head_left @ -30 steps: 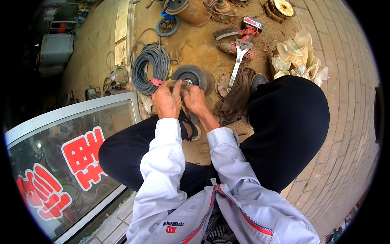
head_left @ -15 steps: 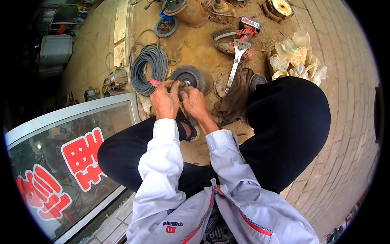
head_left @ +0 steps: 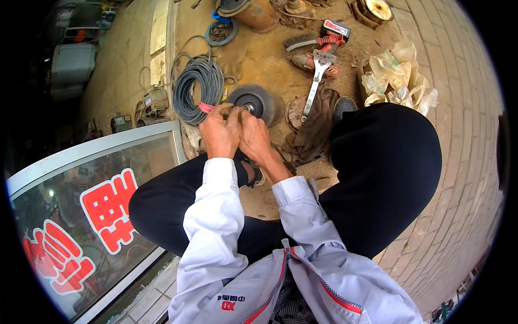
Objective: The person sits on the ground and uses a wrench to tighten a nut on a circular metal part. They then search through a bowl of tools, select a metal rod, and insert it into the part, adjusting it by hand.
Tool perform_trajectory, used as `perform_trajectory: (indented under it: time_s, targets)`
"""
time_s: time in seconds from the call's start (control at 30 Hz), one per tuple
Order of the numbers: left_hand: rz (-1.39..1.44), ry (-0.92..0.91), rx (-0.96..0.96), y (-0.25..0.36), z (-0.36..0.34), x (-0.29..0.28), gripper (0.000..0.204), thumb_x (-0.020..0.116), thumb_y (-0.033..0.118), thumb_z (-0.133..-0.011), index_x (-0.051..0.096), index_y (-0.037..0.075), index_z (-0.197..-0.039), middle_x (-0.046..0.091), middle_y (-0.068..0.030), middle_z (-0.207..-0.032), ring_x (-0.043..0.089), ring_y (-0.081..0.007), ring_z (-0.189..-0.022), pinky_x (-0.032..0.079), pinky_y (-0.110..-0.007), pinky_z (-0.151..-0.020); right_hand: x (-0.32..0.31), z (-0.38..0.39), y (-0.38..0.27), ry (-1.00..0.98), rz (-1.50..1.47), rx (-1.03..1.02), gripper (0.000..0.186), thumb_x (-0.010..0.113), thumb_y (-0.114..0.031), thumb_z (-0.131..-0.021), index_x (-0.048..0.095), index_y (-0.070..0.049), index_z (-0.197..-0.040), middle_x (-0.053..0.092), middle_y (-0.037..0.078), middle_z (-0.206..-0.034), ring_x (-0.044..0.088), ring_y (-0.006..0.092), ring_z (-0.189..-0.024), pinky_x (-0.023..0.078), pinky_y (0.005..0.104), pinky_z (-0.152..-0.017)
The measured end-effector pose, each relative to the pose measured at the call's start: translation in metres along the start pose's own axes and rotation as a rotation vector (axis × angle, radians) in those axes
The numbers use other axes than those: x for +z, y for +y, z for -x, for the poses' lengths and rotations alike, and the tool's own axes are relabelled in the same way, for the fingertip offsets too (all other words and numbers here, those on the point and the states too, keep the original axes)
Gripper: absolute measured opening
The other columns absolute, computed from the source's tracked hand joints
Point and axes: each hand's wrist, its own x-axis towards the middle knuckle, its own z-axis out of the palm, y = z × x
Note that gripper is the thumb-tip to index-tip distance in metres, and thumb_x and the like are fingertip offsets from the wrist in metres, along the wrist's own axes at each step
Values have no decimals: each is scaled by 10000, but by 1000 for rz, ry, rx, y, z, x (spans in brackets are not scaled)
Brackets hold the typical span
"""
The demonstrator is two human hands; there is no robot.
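My left hand [head_left: 220, 133] and my right hand [head_left: 255, 137] meet in front of me, fingers pinched together. What they hold is hidden behind the fingers. Just beyond the fingertips lies a dark round machine part [head_left: 260, 98], its disc-shaped face turned toward me and a shiny metal centre partly showing. Left of it, close to my left fingers, rests a coil of grey cable [head_left: 189, 86] bound with a pink tie [head_left: 205, 107].
On the dirty board lie a red cordless power tool [head_left: 330, 45], a wire brush [head_left: 300, 42], a flat metal tool [head_left: 315, 85] and a brown cloth [head_left: 313, 127]. Plastic bags [head_left: 399, 75] fill a container at right. A framed glass panel [head_left: 154, 156] stands left; a rusty pot [head_left: 253, 16] sits far off.
My right hand has shifted left and up against my left hand. A small brownish piece visible between the fingers before is now covered.
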Motion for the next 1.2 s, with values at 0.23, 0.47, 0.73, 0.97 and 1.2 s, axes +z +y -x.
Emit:
perform_trajectory:
  time_s: [0.23, 0.47, 0.73, 0.97, 1.2]
  targets:
    - [57, -6, -69, 0, -2, -3, 244, 780, 198, -875, 762, -12, -997, 754, -144, -828, 700, -183, -732, 545, -315, -712, -13, -5, 8, -8, 18, 131, 313, 573, -232, -960, 620, 74, -1004, 651, 374, -869, 644, 551, -892, 507, 577, -777]
    - [16, -5, -80, 5, -1, -5, 269, 781, 221, -880, 762, -18, -1003, 757, -153, -841, 715, -193, -748, 547, -321, -719, -10, -13, 20, -51, 25, 165, 338, 595, -251, -947, 642, 81, -993, 668, 356, -861, 664, 526, -897, 514, 556, -800]
    - [27, -33, -74, 12, 0, -6, 218, 745, 149, -875, 746, -45, -974, 734, -239, -891, 736, -342, -827, 555, -380, -766, -11, -18, 21, -111, -20, 179, 333, 591, -243, -947, 661, 81, -979, 675, 335, -823, 685, 487, -873, 523, 548, -782]
    - [4, -31, -31, 7, -7, -6, 212, 740, 146, -874, 742, -39, -977, 728, -235, -866, 736, -336, -817, 553, -385, -754, -9, -10, -5, -29, 59, 40, 289, 579, -207, -950, 641, 70, -1002, 663, 362, -885, 656, 533, -892, 510, 589, -768]
    - [63, -66, -160, 11, -2, -7, 265, 739, 193, -883, 741, -41, -1006, 738, -232, -891, 738, -330, -829, 552, -380, -778, -15, -7, 12, -38, 30, 138, 307, 594, -224, -945, 635, 70, -1025, 660, 364, -893, 650, 538, -917, 512, 567, -782]
